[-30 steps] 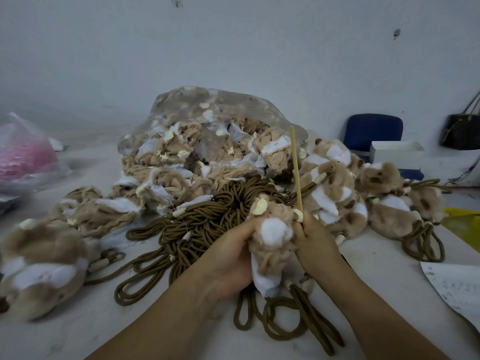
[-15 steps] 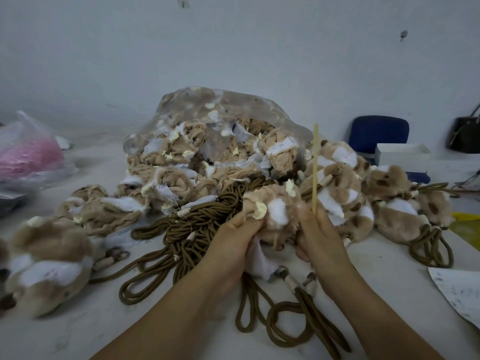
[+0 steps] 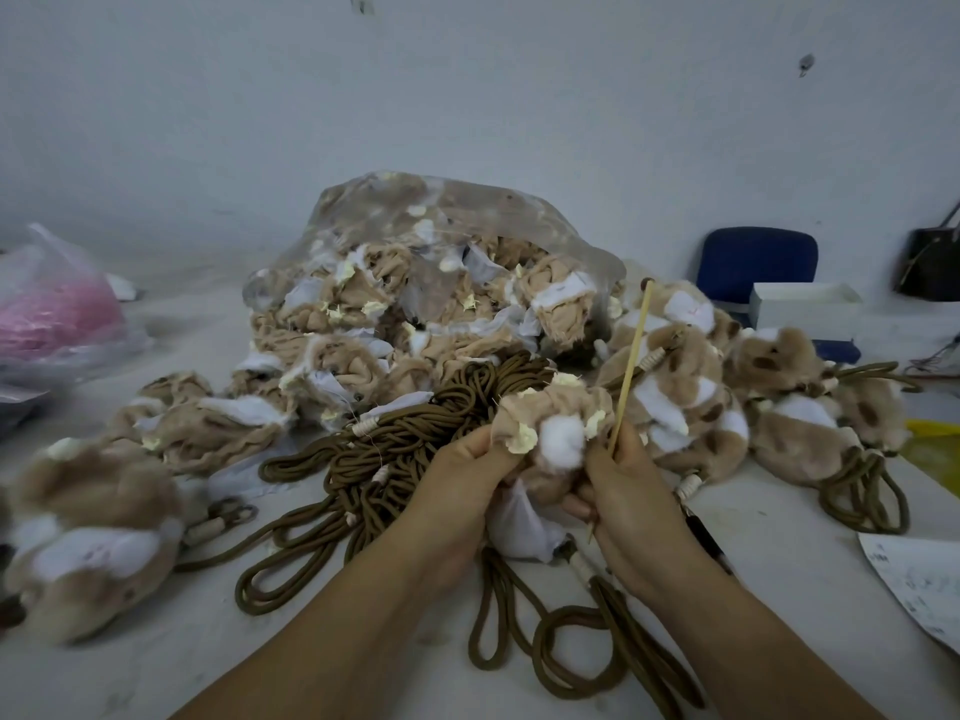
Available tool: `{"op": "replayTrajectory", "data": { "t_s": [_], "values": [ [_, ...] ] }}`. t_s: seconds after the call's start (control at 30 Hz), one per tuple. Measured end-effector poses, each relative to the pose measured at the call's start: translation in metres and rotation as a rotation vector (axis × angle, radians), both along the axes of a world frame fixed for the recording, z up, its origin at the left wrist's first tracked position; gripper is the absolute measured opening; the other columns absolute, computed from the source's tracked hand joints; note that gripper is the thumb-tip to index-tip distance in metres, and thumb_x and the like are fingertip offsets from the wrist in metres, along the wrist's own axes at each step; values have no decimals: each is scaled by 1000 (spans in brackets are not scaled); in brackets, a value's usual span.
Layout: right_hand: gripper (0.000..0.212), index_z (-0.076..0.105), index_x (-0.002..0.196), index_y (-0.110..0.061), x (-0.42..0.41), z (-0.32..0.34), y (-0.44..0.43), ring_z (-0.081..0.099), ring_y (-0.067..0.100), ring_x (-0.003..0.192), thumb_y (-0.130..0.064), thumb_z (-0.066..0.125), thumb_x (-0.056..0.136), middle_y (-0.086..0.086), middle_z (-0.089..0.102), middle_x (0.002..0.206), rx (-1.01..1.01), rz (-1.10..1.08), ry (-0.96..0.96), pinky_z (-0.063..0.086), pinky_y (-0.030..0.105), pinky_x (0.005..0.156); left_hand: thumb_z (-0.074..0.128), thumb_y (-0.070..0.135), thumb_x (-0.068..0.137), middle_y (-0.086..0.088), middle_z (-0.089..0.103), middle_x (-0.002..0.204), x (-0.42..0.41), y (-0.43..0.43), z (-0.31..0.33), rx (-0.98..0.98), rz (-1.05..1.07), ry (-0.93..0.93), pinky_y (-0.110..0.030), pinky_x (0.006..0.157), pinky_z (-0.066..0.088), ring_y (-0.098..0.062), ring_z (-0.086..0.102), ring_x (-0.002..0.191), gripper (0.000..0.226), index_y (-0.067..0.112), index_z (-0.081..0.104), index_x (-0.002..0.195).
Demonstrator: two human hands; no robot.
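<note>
Over the table, left hand grips plush, right hand grips stick, now tilted.

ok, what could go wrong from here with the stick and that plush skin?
1. The thin wooden stick, pinched low by the right hand, might poke through the plush skin or snap if pushed hard.
2. The left hand grips the same skin close by; a slip could jab it.
3. Its trailing cord lies beside the cord pile and may snag.

Tan plush skin, seemingly inside-out, thin wooden stick near-upright
</note>
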State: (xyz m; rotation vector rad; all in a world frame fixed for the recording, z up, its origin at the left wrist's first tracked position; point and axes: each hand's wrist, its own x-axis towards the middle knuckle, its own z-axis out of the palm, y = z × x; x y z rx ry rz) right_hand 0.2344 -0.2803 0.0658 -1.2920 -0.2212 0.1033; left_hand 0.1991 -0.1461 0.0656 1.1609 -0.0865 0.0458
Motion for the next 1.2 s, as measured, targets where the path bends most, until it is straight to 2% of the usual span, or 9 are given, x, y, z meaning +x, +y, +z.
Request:
{"op": "replayTrajectory", "data": {
  "t_s": [0.07,0.13,0.23,0.43,0.63,0.77,1.0,1.1,1.2],
  "values": [
    [24,57,118,-16,2,-1,1,48,13,47,-15,39,102,9,62,71,46,41,74,36,20,37,61,28,86,-20,71,114,1,-4,0,-75,-51,12,-43,86,59,-33,69,101,30,14,76,107],
    [22,61,110,-20,1,-5,3,64,19,56,-17,42,100,5,72,77,-11,21,94,46,23,42,58,25,88,-20,70,115,2,-7,1,-151,-107,56,-44,78,61,-32,70,97,30,11,74,110],
    [21,62,103,-24,-2,-6,6,69,10,60,-16,43,100,-2,74,77,-64,24,87,48,19,44,59,29,88,-19,71,113,3,-5,3,-230,-157,119,-42,70,62,-29,72,89,38,4,70,116],
    [20,59,100,-8,-1,4,1,39,2,38,-18,42,101,-7,52,47,112,67,93,31,16,35,57,20,92,-25,69,112,5,-10,-5,-241,48,94,-40,78,59,-33,70,92,30,4,70,113],
    [32,59,112,-27,-5,3,1,69,5,79,-44,44,88,-9,73,92,-95,14,-141,52,17,56,56,3,92,-24,68,115,6,-2,2,-179,98,156,-32,82,57,-28,66,95,28,1,66,118],
    [41,59,116,-23,-5,1,8,63,2,66,-48,46,85,0,70,91,-39,29,-108,45,17,47,67,16,70,-19,69,114,4,-1,7,-261,27,153,-32,83,56,-25,68,95,58,-2,63,124],
    [18,62,109,-30,-4,-8,8,70,10,89,-29,47,98,-7,74,99,-4,119,-42,55,21,65,57,32,92,-15,72,104,3,4,8,-385,-228,178,-33,75,59,-26,72,91,37,2,76,103],
    [23,60,113,-19,1,-4,-1,57,8,48,-22,39,103,-2,70,70,47,62,26,41,16,40,56,36,91,-12,70,117,3,4,8,-188,-101,140,-34,89,54,-23,68,107,42,7,68,118],
    [27,56,121,-16,14,1,-18,30,2,38,-24,37,104,-6,44,50,151,-28,57,29,17,35,60,37,93,3,67,114,4,6,4,192,354,56,-20,79,48,-3,65,98,21,28,62,112]
  ]
}}
